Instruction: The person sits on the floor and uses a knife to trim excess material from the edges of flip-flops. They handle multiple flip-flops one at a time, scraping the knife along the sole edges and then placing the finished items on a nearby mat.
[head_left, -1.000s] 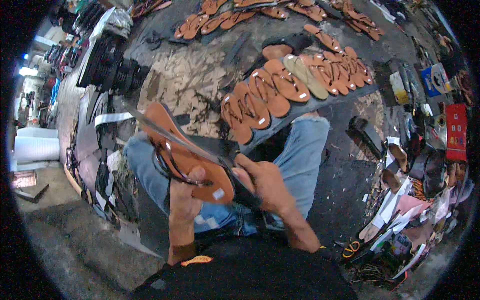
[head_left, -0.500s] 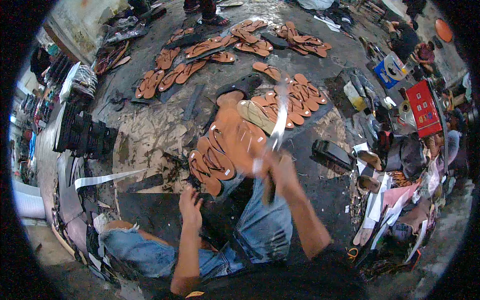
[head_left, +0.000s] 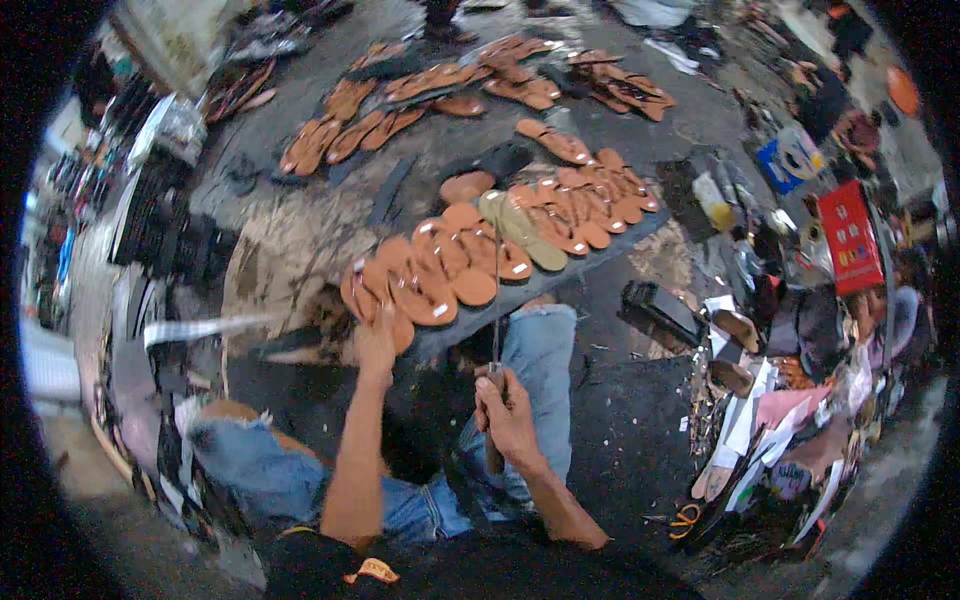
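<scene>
A row of brown thong sandals (head_left: 428, 288) lies on a dark board (head_left: 590, 262) in front of me, with an olive-green pair (head_left: 522, 232) among them. At the row's left end my left hand (head_left: 374, 345) has its fingers closed on the near part of a brown sandal (head_left: 398, 328); their tips are blurred. My right hand (head_left: 508, 412) grips the dark handle of a long knife (head_left: 497, 300). Its narrow-looking blade points up and away, in front of the sandals. My jeans-clad knee (head_left: 540, 345) is raised just behind the right hand.
More brown sandals (head_left: 430, 82) are laid in rows farther off. A black stack (head_left: 165, 235) stands at the left. At the right are a black block-shaped object (head_left: 660, 310), a red panel (head_left: 848, 237) and scattered scraps (head_left: 750, 410). People are at the far right.
My left hand has moved up from beside the row onto its left-end sandal. My right hand has lowered and drawn back left with the knife. The sandals near my left hand are spread farther left.
</scene>
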